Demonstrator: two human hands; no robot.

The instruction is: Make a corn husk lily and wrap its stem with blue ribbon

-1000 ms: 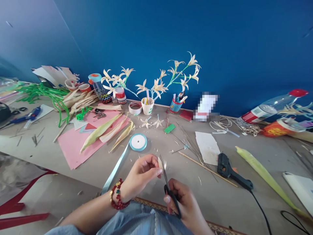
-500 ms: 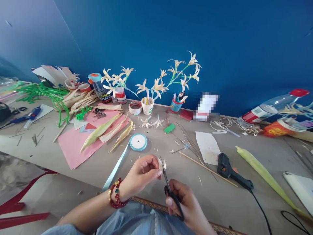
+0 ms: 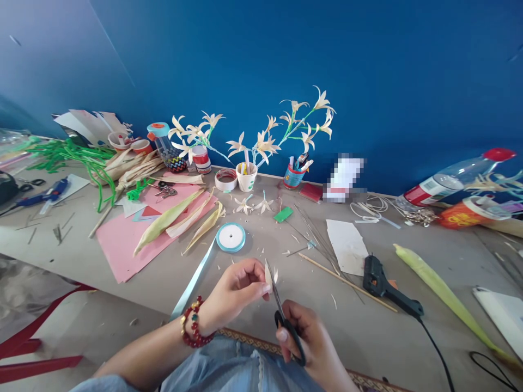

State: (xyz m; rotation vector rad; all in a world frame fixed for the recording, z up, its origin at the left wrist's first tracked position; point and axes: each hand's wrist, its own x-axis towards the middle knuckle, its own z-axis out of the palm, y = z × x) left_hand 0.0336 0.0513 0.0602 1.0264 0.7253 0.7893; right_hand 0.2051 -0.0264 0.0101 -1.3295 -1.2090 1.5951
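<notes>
Head view: the gray table [image 3: 327,332] has its front edge at lower left, slanting down to the left forearm; its back edge meets the blue wall [image 3: 261,49]. At lower middle, the left hand [image 3: 241,288] pinches a small pale piece [image 3: 268,275], thumb and fingers together upon it. The right hand [image 3: 308,332] has its fingers closed around the handles of black scissors [image 3: 291,333], whose blades lie along the piece; whether they touch it, I cannot tell. Right of this hand, a stretch of table surface extends to the glue gun [image 3: 390,291] and its cable. A wooden stick [image 3: 347,282] and thin wires [image 3: 316,234] lie beyond the scissors, toward the middle right. Just above the left hand is a ribbon spool [image 3: 231,237]; its loose ribbon [image 3: 194,280] runs down to behind the left wrist. Behind, at upper middle, a white cup [image 3: 247,179] holds pale flowers [image 3: 265,146].
</notes>
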